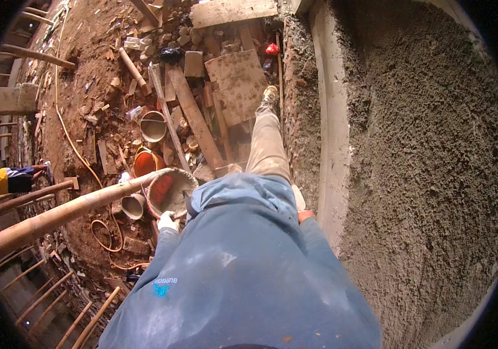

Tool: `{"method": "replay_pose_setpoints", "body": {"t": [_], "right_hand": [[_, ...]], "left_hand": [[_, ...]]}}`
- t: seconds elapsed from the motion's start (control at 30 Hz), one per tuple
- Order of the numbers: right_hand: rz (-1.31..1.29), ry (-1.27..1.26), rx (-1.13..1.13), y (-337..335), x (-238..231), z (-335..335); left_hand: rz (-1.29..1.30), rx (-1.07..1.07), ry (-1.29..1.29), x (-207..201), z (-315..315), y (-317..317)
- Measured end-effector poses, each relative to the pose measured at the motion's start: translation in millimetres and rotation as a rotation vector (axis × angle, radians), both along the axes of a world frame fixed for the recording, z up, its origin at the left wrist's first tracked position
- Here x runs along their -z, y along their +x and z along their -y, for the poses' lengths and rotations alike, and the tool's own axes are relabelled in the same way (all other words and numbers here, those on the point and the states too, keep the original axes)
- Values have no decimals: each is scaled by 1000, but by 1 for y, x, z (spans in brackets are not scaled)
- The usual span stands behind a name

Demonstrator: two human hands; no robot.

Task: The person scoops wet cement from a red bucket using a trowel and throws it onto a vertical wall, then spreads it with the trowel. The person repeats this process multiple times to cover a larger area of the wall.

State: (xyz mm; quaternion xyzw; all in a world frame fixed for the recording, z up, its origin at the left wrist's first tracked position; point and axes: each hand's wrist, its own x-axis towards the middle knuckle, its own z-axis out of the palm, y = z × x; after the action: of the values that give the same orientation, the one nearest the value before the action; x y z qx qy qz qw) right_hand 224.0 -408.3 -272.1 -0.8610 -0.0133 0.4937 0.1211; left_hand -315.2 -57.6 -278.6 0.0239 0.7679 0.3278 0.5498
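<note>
My left hand [169,221], in a white glove, grips the near rim of a round bucket [194,185] at my left side. Grey mortar and a reddish inner wall show inside this bucket. On my other side, my right hand [305,216] hangs low beside my hip, close to the wall, mostly hidden by my shirt. Something red-orange shows at that hand, and a pale, rounded shape [299,198] stands out just beyond it. I cannot make out whether this shape is a tool or part of a glove.
A rough, freshly plastered wall [423,145] with a smooth ledge [331,128] runs along my right. A bamboo pole [63,218] crosses at left. Orange bucket [144,152], grey buckets [153,137], planks [194,110] and rubble litter the dirt. Another person [2,181] is far left.
</note>
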Motion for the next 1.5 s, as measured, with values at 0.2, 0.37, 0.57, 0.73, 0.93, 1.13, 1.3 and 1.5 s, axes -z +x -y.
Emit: {"method": "replay_pose_setpoints", "body": {"t": [0.2, 0.37, 0.57, 0.73, 0.93, 1.13, 1.3, 1.5], "right_hand": [[-72, 225, 433, 52, -17, -81], [-20, 471, 311, 62, -65, -74], [-13, 272, 298, 6, -25, 38], [-69, -56, -45, -22, -11, 70], [-1, -55, -242, 39, -14, -9], [14, 414, 258, 131, -36, -128], [-1, 509, 314, 160, -43, -176], [195, 365, 10, 198, 2, -181]], "left_hand": [[-614, 1652, 116, -80, 9, 20], [-442, 1644, 64, -69, -9, -11], [-635, 1655, -22, -57, 3, -1], [-747, 1324, 161, -28, 45, -25], [-713, 1225, 217, -6, 66, -18], [-655, 1466, -39, 6, 50, -7], [-570, 1620, -110, -6, 31, -22], [-765, 1338, -79, -60, 30, 71]]}}
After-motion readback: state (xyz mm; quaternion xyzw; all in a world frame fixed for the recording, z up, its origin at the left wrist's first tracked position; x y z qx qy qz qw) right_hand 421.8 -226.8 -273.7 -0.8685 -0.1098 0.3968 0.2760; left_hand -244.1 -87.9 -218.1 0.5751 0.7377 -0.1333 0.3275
